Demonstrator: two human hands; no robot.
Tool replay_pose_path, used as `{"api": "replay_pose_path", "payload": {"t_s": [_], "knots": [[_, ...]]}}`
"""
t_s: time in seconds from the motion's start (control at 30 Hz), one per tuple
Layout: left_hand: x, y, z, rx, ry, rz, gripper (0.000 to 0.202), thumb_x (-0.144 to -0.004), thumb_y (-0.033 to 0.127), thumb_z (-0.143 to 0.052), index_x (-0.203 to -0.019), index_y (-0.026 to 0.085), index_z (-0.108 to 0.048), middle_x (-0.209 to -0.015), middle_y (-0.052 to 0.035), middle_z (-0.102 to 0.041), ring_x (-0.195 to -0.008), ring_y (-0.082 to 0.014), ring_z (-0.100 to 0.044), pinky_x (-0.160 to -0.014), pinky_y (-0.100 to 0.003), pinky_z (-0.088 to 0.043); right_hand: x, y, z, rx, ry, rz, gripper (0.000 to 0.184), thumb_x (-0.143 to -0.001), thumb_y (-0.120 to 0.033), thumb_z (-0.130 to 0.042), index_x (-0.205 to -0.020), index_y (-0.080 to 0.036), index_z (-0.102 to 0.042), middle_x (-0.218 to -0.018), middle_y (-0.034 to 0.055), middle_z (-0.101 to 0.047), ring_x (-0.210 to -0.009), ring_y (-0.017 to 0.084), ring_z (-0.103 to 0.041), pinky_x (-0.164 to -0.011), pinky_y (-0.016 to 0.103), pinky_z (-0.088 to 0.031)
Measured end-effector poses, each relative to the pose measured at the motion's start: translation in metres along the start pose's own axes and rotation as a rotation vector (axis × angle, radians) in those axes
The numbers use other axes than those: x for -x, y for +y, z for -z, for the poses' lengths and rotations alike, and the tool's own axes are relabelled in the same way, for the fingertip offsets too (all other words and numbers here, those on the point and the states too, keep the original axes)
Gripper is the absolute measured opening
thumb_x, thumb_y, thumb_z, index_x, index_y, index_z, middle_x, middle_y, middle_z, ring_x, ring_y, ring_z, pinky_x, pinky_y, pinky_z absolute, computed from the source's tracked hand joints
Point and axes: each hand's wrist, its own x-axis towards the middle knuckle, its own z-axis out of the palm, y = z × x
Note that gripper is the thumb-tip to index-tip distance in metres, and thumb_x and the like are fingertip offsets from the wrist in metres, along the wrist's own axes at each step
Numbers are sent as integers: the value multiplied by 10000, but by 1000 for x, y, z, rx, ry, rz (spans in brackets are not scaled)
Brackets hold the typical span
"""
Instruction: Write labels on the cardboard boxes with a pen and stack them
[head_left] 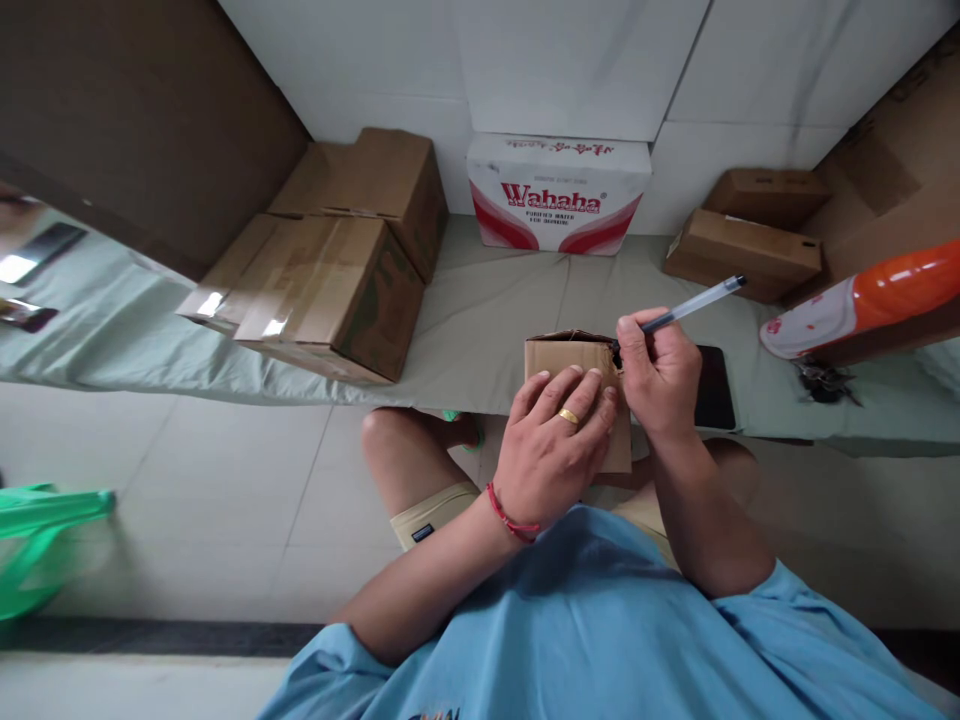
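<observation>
A small brown cardboard box (pixel 561 357) rests at the near edge of the grey-green covered surface (pixel 487 320), over my knees. My left hand (pixel 555 445), with a gold ring and a red wrist cord, lies over the box's near side, fingers curled on its top edge. My right hand (pixel 660 380) is closed round a pen (pixel 694 303) with a clear barrel and dark cap. The pen's tip meets the box's top right corner.
A large taped cardboard box (pixel 322 290) stands to the left with another behind it. A white and red "Wahaha" carton (pixel 559 195) sits against the wall. Two flat brown boxes (pixel 742 250) lie at right, beside an orange and white bottle (pixel 862 300), keys (pixel 825 382) and a dark phone (pixel 712 388).
</observation>
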Motion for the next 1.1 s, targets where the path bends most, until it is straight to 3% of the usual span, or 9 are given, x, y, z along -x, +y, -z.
{"api": "replay_pose_path", "payload": {"t_s": [0.2, 0.4, 0.57, 0.83, 0.93, 1.1], "knots": [[0, 0, -1, -8, 18, -6, 310, -1057, 248, -610, -1356, 208, -681, -1435, -85, -729, -1358, -283, -645, -1188, -468, -405, 0, 0, 1, 18, 61, 30, 321, -1065, -455, -549, -863, -210, -596, -642, -51, -520, -572, 97, -445, -620, 256, -390], [1, 0, 0, -3, 9, -2, 316, -1058, 251, -606, -1364, 214, -677, -1443, -89, -724, -1367, -282, -640, -1194, -472, -404, -1, 0, 0, -18, 13, 3, 328, -1062, -477, -552, -876, -212, -606, -648, -50, -519, -572, 98, -439, -600, 255, -381], [1, 0, 0, 6, -1, 5, 321, -1060, 253, -601, -1371, 228, -678, -1443, -87, -723, -1374, -280, -638, -1200, -474, -403, -1, -1, 1, 52, 55, 29, 338, -1058, -475, -557, -853, -211, -609, -644, -44, -526, -575, 101, -450, -620, 261, -395], [0, -2, 0, 11, -12, 13, 315, -1058, 265, -610, -1363, 246, -684, -1443, -79, -723, -1382, -279, -634, -1198, -470, -404, 1, 1, 6, -14, 42, -4, 360, -1050, -519, -571, -861, -214, -602, -645, -48, -507, -575, 98, -435, -609, 258, -393], [-3, -4, -1, 11, -8, 10, 305, -1056, 261, -607, -1349, 238, -690, -1441, -80, -723, -1369, -279, -636, -1182, -473, -412, 3, 7, 11, -131, 85, -76, 388, -1041, -565, -575, -872, -217, -604, -643, -50, -491, -555, 95, -419, -567, 253, -373], [-8, -7, -2, 13, -12, 24, 297, -1060, 264, -597, -1333, 256, -715, -1426, -81, -730, -1360, -277, -638, -1175, -470, -419, 7, 13, 12, -329, -9, -181, 462, -997, -662, -608, -868, -218, -610, -637, -50, -477, -535, 88, -423, -505, 231, -346]]}}
